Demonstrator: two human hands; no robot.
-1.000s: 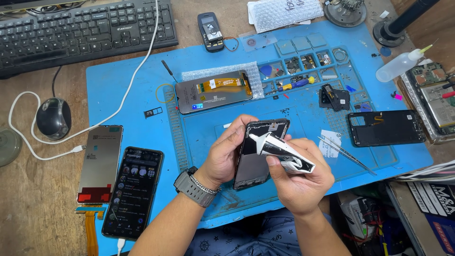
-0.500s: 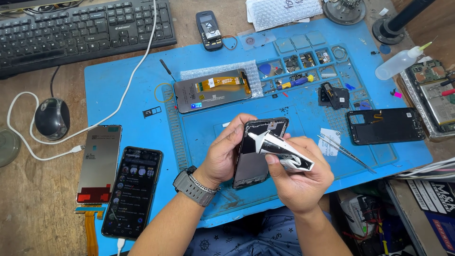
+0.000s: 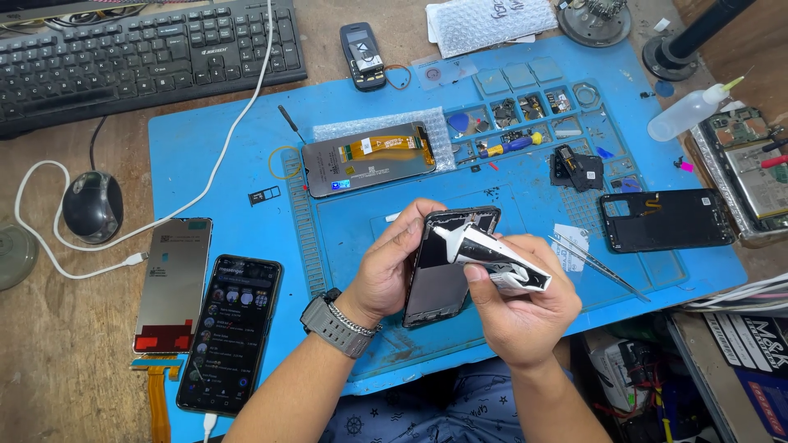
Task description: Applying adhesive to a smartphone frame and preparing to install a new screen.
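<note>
**Two hands on a phone frame and a tube, above the blue mat**

The left hand (image 3: 392,271) is curled partway, fingers and thumb clamped along the left edge of a dark phone frame (image 3: 443,283), which it holds tilted just above the near half of the mat (image 3: 230,148). The right hand (image 3: 521,312) is clenched around a crumpled white-and-black tube (image 3: 492,256); the tube's pointed tip lies against the frame's upper part. A grey watch (image 3: 335,324) sits on the left wrist.

On the mat, counted: one display panel (image 3: 369,157) with an orange flex lies at the middle, beyond the frame. One black back cover (image 3: 665,220) lies towards the mat's right edge, with one pair of tweezers (image 3: 599,264) between it and the hands. One lit phone (image 3: 231,332) lies at the mat's near-left corner. Just off that left edge, one more loose screen (image 3: 174,283) rests on the counter (image 3: 66,369).

Past the mat's far-left corner stand one keyboard (image 3: 139,57) and one mouse (image 3: 92,205); one small handset (image 3: 363,56) lies beyond the far edge. One squeeze bottle (image 3: 689,113) lies at the far-right corner.
</note>
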